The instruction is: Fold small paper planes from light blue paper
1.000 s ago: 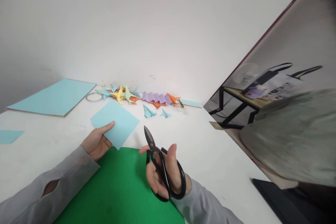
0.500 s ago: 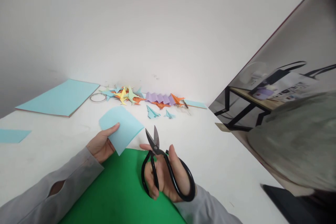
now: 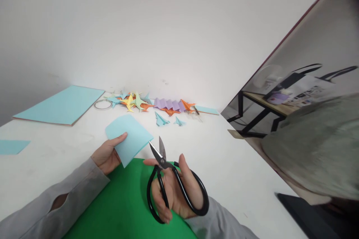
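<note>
At the left edge of the frame lies a blue scrap [image 3: 14, 147], with a stack of large blue sheets [image 3: 61, 105] above it. Left of centre, the left hand [image 3: 106, 155] pinches a light-blue paper [image 3: 130, 134], thumb on top, over the far edge of a green mat [image 3: 120, 205]. Behind, folded paper shapes [image 3: 137, 101] crowd the wall side of the white counter [image 3: 230, 171]. At centre, scissors [image 3: 162, 162] stand open, one tip at the paper's right corner (whether touching, I cannot tell). Just right, the right hand [image 3: 178, 192] grips their black handles.
</note>
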`<state>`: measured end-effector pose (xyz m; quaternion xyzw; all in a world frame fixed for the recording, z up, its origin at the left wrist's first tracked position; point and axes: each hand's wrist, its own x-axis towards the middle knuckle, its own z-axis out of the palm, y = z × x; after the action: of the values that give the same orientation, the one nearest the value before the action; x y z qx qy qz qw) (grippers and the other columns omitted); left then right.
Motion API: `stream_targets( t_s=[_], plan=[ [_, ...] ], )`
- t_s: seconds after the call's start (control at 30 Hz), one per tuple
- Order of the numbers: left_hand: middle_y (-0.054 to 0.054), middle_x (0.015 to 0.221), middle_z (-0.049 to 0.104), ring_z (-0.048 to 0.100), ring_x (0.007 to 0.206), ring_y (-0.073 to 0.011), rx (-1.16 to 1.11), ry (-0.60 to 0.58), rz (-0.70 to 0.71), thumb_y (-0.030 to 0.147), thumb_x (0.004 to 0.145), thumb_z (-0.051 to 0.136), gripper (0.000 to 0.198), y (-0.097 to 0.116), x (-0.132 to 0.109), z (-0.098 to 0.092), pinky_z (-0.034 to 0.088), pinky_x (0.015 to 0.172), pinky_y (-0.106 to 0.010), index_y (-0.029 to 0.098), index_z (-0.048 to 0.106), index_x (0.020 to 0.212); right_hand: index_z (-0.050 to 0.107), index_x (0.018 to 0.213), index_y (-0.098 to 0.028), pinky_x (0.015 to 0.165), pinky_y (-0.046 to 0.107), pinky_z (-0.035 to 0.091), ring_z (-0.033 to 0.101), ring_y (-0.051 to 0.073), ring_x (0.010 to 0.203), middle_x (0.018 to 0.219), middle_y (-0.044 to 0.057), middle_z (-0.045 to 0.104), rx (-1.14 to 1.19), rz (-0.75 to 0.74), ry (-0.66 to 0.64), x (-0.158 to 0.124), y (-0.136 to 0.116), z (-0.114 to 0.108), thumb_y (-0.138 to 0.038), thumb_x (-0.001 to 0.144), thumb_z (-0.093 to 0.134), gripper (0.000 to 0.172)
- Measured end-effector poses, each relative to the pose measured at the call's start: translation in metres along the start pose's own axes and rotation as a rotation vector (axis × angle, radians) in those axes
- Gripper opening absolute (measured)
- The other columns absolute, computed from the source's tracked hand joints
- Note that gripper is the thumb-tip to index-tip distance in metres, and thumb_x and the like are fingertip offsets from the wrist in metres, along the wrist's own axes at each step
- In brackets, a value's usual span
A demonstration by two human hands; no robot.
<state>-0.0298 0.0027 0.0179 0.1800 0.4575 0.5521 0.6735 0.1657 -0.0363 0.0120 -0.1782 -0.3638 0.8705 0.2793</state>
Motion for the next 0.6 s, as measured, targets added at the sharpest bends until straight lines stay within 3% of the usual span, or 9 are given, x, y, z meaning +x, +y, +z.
stream_targets(
  t_s=[0.1,0.2,0.27,0.47,0.6],
  plan=[
    [-0.01,0.088,0.069,0.066,0.074,-0.0244,0.03,-0.05,-0.007,0.015,0.072,0.061,0.031,0.001,-0.003,0.001,0.056,0.064,-0.036,0.013,0.058,0.103,0.045,0.121,-0.018,0.034,0.019,0.03,0.042,0.009,0.03,0.053,0.003,0.06,0.01,0.003,-0.051,0.001,-0.001,-0.004,-0.075,0.072,0.007,0.083],
    [-0.011,0.089,0.069,0.066,0.076,-0.0259,0.049,-0.119,-0.003,0.013,0.072,0.061,0.04,0.001,-0.005,0.001,0.056,0.065,-0.036,0.013,0.054,0.11,0.063,0.087,-0.005,0.032,0.021,0.028,0.036,0.008,0.027,0.044,0.005,0.055,0.036,0.039,-0.166,0.002,0.0,-0.01,-0.08,0.061,-0.006,0.105],
    [-0.011,0.091,0.069,0.066,0.079,-0.0264,0.061,-0.171,0.001,0.01,0.07,0.062,0.044,0.0,-0.006,0.0,0.055,0.066,-0.035,0.013,0.053,0.113,0.064,0.068,-0.002,0.033,0.023,0.028,0.035,0.009,0.027,0.034,0.003,0.046,0.048,0.067,-0.222,0.003,0.0,-0.013,-0.082,0.055,-0.011,0.11],
    [-0.012,0.093,0.069,0.064,0.085,-0.0295,0.093,-0.303,0.022,-0.001,0.061,0.064,0.052,0.0,-0.003,-0.005,0.054,0.067,-0.036,0.014,0.055,0.11,0.064,0.066,-0.001,0.035,0.024,0.028,0.041,0.012,0.029,0.031,0.001,0.041,0.08,0.035,-0.17,0.002,-0.003,-0.014,-0.083,0.056,-0.009,0.11],
    [-0.011,0.091,0.069,0.064,0.085,-0.0281,-0.002,-0.314,-0.03,0.008,0.07,0.06,0.042,0.001,-0.005,-0.005,0.053,0.07,-0.038,0.014,0.055,0.112,0.064,0.065,0.0,0.035,0.024,0.028,0.04,0.011,0.028,0.031,0.001,0.041,0.048,0.018,-0.171,0.002,-0.002,-0.011,-0.081,0.058,-0.009,0.11]
  ],
)
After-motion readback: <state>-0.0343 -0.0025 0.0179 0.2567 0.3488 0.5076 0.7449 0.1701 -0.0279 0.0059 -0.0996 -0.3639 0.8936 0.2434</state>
